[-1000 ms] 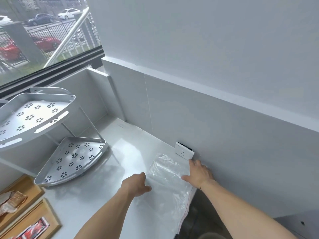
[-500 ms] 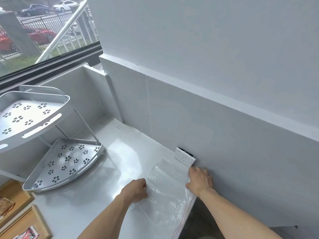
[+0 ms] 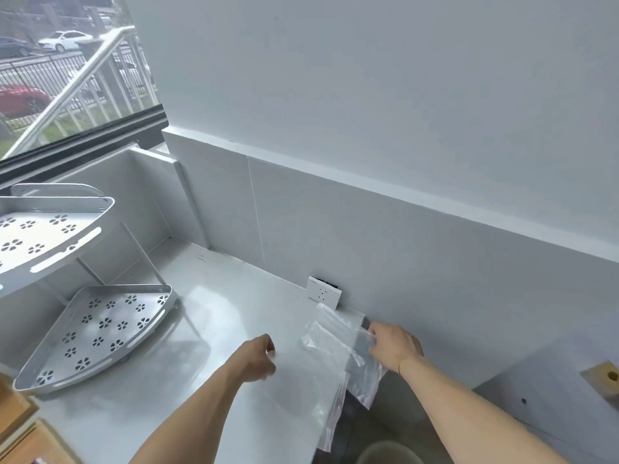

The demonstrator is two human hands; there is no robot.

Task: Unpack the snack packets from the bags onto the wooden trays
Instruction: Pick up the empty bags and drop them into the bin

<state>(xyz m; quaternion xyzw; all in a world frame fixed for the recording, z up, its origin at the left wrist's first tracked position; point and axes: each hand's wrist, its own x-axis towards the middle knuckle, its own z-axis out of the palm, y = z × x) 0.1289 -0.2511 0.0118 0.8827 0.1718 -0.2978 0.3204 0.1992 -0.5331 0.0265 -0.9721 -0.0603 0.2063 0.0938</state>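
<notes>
1. Our right hand (image 3: 395, 349) pinches a clear zip bag (image 3: 338, 343), lifted at the white counter's (image 3: 217, 323) right edge.
2. Our left hand (image 3: 258, 358), fingers curled, presses a second clear bag (image 3: 311, 396) flat there.

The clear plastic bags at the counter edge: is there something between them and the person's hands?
Nothing visible. The right hand already pinches the upper clear plastic bag, lifted near the wall socket. The left hand rests on the flat bag lying on the counter.
</notes>
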